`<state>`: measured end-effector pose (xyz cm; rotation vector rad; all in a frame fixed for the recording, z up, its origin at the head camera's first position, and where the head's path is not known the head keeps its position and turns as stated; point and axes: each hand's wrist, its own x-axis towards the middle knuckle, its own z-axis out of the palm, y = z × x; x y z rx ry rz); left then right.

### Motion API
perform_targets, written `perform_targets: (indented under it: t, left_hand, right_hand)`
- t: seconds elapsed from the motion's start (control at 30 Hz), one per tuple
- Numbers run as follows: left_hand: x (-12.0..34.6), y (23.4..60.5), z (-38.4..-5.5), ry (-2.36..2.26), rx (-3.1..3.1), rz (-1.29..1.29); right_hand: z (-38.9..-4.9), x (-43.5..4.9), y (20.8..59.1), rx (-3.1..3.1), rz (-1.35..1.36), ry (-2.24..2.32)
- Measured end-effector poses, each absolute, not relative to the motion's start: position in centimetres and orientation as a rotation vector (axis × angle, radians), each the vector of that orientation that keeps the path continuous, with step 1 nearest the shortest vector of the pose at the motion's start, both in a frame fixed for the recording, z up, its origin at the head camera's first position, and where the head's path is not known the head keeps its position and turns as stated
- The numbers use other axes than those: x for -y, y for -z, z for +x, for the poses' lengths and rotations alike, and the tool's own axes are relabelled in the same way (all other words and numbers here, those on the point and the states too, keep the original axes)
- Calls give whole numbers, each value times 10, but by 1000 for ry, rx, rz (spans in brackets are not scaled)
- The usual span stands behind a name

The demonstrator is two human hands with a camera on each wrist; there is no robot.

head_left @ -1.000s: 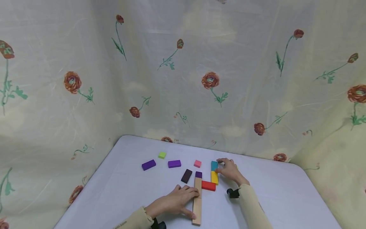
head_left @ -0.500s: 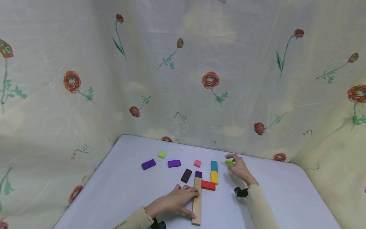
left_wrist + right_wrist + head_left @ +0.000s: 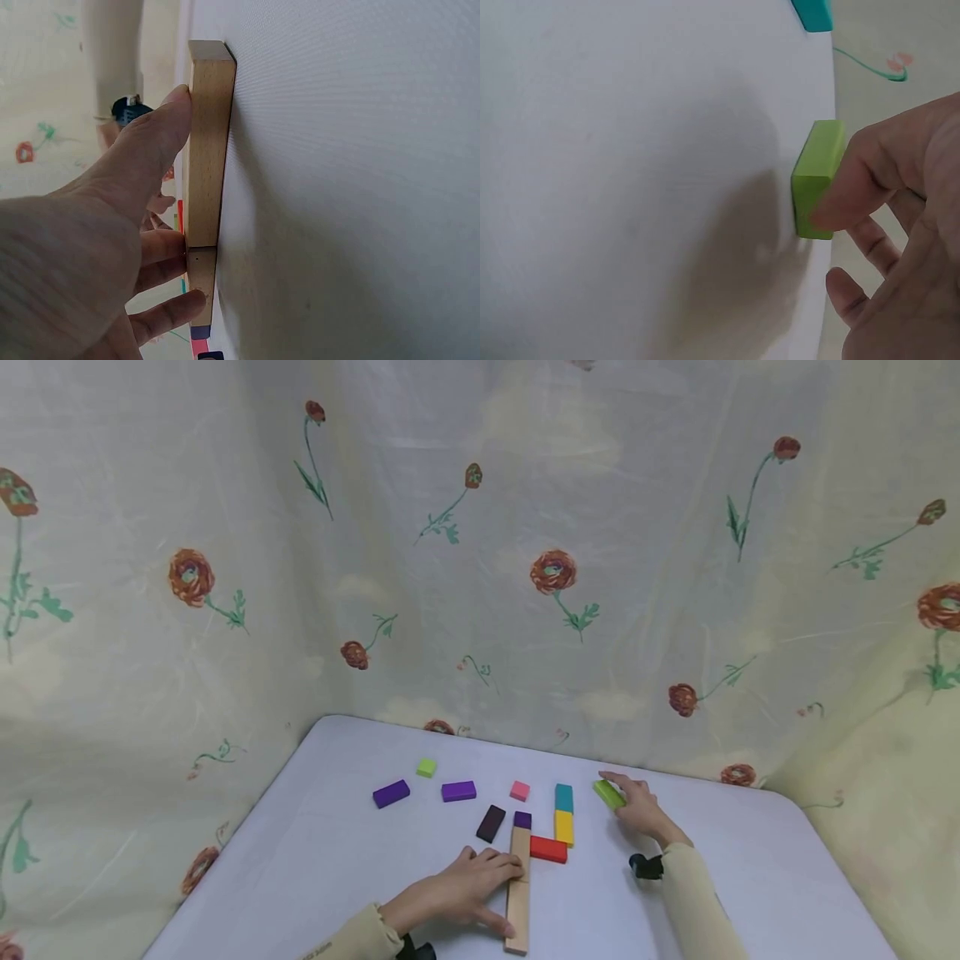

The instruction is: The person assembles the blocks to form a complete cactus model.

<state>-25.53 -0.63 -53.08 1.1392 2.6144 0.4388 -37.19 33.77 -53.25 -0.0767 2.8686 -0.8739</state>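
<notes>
In the head view my left hand (image 3: 467, 887) rests on a line of two plain wooden blocks (image 3: 518, 906), its thumb near the close end and its fingers over the farther one. The left wrist view has the thumb and fingertips touching the wooden block (image 3: 208, 150), not wrapped round it. A small dark purple block (image 3: 522, 819) caps the far end of the line. At the right, my right hand (image 3: 640, 808) pinches a light green block (image 3: 609, 794) between thumb and index finger. In the right wrist view the thumb lies against one end of that green block (image 3: 821, 154).
A red block (image 3: 548, 849) joins the line's right side, with a yellow block (image 3: 564, 828) and a teal block (image 3: 564, 797) running away from it. Loose around are a dark brown block (image 3: 491, 823), pink block (image 3: 520, 791), two purple blocks (image 3: 458, 791) and a small green block (image 3: 427, 767).
My right hand has moved right, off the teal and yellow blocks, to the light green block, which now lies turned at a slant. The left hand has stayed put.
</notes>
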Motion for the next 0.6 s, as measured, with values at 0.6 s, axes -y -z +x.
perform_targets:
  t: [0.6]
  left_hand:
    - [6,520,-249,-401,-2626,1113]
  right_hand:
    - [-375,-336,537,-2919,-13,750]
